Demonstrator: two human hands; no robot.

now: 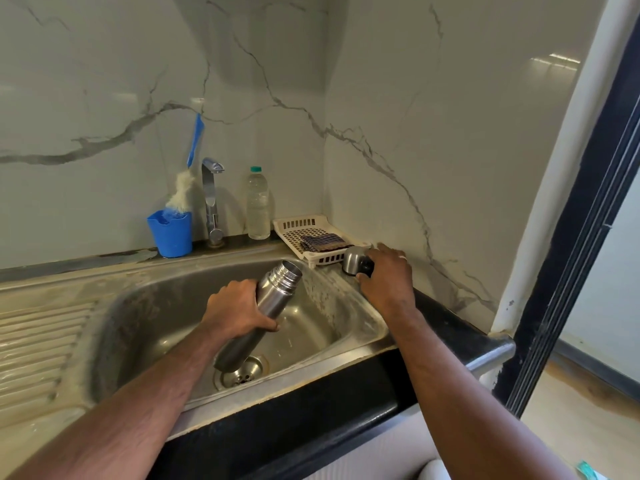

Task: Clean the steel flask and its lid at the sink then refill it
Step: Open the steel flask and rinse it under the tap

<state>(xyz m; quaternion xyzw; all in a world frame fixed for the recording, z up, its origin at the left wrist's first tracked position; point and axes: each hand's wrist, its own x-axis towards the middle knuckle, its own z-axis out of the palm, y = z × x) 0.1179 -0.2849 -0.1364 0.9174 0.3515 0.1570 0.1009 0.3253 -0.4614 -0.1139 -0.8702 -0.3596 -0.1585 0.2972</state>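
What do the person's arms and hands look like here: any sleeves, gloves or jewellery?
Both forearms are bare as far as the frame shows, no sleeves visible. No gloves and no watch. The right hand wears a light-coloured ring on one finger. The left hand shows no ring or band.

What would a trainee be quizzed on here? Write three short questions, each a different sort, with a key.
1. True or false: the steel flask has its lid on.
2. Which hand grips the flask? A) left hand B) right hand
3. Fill in: the lid sits by the white ____.

Key:
1. False; its mouth is open, tilted over the sink.
2. A.
3. Tray, where the right hand holds it.
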